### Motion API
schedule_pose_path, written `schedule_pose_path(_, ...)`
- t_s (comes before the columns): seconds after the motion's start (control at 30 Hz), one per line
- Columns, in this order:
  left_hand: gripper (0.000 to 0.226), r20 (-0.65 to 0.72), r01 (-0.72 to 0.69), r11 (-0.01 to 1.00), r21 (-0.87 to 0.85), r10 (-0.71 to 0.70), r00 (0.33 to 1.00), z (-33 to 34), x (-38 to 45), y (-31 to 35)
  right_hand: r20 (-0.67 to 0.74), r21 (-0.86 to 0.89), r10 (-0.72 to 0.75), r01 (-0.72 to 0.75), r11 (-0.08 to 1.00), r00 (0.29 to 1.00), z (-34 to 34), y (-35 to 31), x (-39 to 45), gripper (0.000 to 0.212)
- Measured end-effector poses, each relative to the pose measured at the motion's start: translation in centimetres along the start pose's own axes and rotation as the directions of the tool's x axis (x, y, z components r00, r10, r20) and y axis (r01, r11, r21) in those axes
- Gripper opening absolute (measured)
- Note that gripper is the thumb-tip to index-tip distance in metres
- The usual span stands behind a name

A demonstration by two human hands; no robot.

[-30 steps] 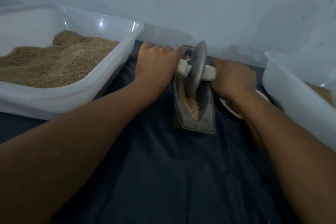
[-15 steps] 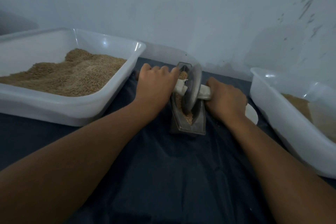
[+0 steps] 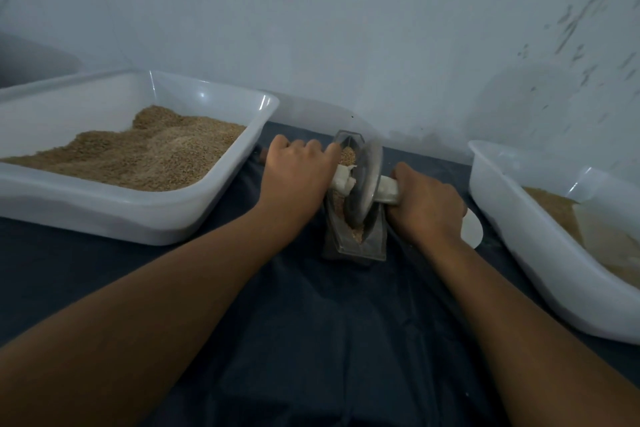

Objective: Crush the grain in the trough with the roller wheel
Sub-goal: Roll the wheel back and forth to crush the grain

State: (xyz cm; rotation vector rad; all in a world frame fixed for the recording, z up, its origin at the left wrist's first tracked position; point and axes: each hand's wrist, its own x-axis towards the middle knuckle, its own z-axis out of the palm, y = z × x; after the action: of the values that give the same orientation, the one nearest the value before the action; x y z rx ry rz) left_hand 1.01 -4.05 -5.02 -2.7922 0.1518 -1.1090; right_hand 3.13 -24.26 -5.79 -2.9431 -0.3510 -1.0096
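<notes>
A narrow grey metal trough (image 3: pixel 375 243) stands on the dark cloth at centre, pointing away from me. Tan grain (image 3: pixel 348 156) lies along its groove. The grey metal roller wheel (image 3: pixel 363 189) stands upright in the groove, near the trough's middle. A white-wrapped axle handle (image 3: pixel 388 188) runs through the wheel. My left hand (image 3: pixel 296 180) grips the handle's left end. My right hand (image 3: pixel 427 204) grips the right end. The handle's outer ends are hidden inside my fists.
A large white tub (image 3: pixel 194 215) of tan grain sits to the left, close to my left hand. Another white tub (image 3: pixel 540 253) with grain stands at the right. A white dish (image 3: pixel 472 230) shows behind my right hand. A pale wall rises just beyond the trough.
The wheel has rolled back along the groove toward me, with both hands on the handle. My head has lifted, so the whole scene sits lower and smaller in view.
</notes>
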Motion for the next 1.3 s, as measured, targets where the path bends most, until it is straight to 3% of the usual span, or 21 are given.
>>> schedule_pose_path(0.27,0.017,0.000,-0.006,1.000,0.004,0.006,1.000,0.7,0.3,-0.2,-0.008,-0.008,0.003,-0.003,1.000,1.000,0.9,0.3,0.7,0.020)
schedule_pose_path(0.87,0.008,-0.052,-0.024,0.999,-0.044,0.021,0.998,4.1,2.9,-1.1,0.142,-0.050,-0.025,0.033,0.998,0.990,3.4,1.5,4.6,0.014)
schedule_pose_path(1.3,0.011,0.023,-0.052,0.999,-0.015,0.053,0.998,5.2,4.8,-1.3,0.268,-0.002,-0.102,0.107,0.994,0.958,4.4,2.4,7.8,0.015)
